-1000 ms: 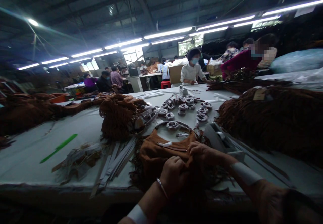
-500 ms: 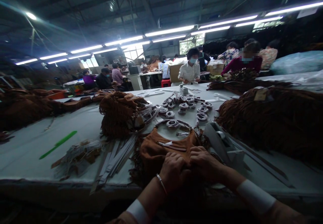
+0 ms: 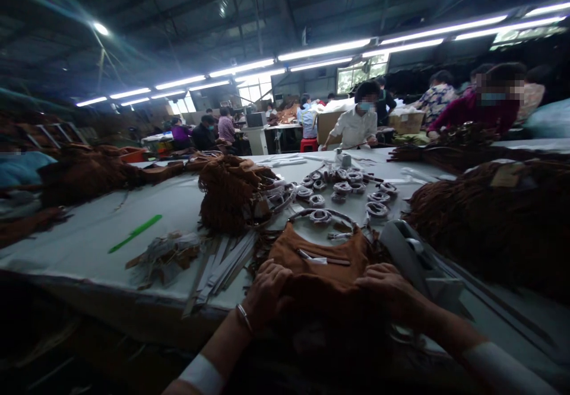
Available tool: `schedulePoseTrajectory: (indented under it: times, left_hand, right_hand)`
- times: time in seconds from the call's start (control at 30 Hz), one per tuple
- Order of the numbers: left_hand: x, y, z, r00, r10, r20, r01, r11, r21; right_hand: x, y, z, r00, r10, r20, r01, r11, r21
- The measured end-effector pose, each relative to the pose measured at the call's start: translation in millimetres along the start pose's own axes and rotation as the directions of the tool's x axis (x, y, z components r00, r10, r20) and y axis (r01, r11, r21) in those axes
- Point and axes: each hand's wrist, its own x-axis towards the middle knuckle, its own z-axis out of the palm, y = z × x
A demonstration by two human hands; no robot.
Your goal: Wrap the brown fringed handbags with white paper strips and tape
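A brown suede-like handbag [image 3: 327, 246] with fringe lies at the table's front edge, its curved handle pointing away from me. My left hand [image 3: 269, 291] is closed on the bag's near left edge, and my right hand [image 3: 387, 291] grips its near right edge. Between them the brown material spans towards me and drops into shadow. On the bag's face is a zip opening with a bit of white wrapping [image 3: 314, 258] at it. The fingertips of both hands are partly hidden by the bag.
A grey tape dispenser [image 3: 405, 252] stands right of the bag. Left are pale strips [image 3: 227, 267], tangled tags [image 3: 167, 255] and a green tool [image 3: 136, 233]. Wrapped coiled straps [image 3: 341, 190] lie beyond. Brown fringed piles [image 3: 485, 223] flank the table [image 3: 89, 246]. Several people work across it.
My hands have moved apart, the left to the bag's left side, the right to its right side, spreading the near edge. The view has turned slightly left.
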Motion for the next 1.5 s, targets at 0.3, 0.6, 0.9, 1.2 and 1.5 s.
schedulePoseTrajectory:
  times: [0.3, 0.6, 0.9, 1.2, 1.5]
  left_hand:
    - [-3, 4, 5.4, 0.996, -0.052, -0.079, 0.042, 0.992, -0.122]
    - [0, -22, 3.9, 0.993, 0.120, -0.012, -0.120, 0.988, -0.094]
    - [14, 13, -17.7, 0.993, 0.082, 0.081, -0.088, 0.993, 0.077]
    - [8, 40, 30.4, 0.991, 0.134, -0.022, -0.133, 0.991, 0.013]
    - [15, 19, 27.3, 0.967, 0.252, 0.046, -0.249, 0.966, -0.070]
  right_hand:
    - [3, -63, -7, 0.997, 0.006, -0.075, -0.015, 0.992, -0.124]
    - [12, -51, 27, 0.995, 0.101, -0.022, -0.100, 0.994, 0.037]
    - [20, -32, 35, 0.982, 0.187, 0.014, -0.187, 0.970, 0.157]
    - [15, -38, 29, 0.983, 0.180, 0.036, -0.183, 0.970, 0.160]
    - [41, -44, 6, 0.970, 0.227, 0.085, -0.242, 0.911, 0.333]
